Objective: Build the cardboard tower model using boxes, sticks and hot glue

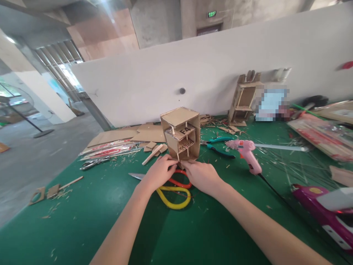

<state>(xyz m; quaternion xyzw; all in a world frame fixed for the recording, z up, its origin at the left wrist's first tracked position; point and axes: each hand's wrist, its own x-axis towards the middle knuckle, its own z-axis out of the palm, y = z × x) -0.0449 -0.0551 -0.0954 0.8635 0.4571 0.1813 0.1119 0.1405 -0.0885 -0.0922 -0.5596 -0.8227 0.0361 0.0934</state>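
A small cardboard model with several shelf levels [180, 117] stands upright in the middle of the table, with thin sticks between its levels and printed letters on its fronts. My left hand [162, 170] is closed at its lower left front, thumb and fingertips pinched together on the bottom edge. At the lower right front, my right hand [202, 175] is closed too, its fingertips on the same bottom edge. What lies right between the fingertips is partly hidden. Scissors with one red and one yellow handle loop [176, 204] lie beneath my hands, the blades pointing left.
On the right are a pink glue gun [249, 154], teal-handled pliers [220, 147] and a purple device [320, 209]. Cardboard sheets [116, 137], metal scissors [95, 163] and a wooden stick [152, 154] lie left. A taller cardboard model [242, 103] stands by the white partition [154, 81].
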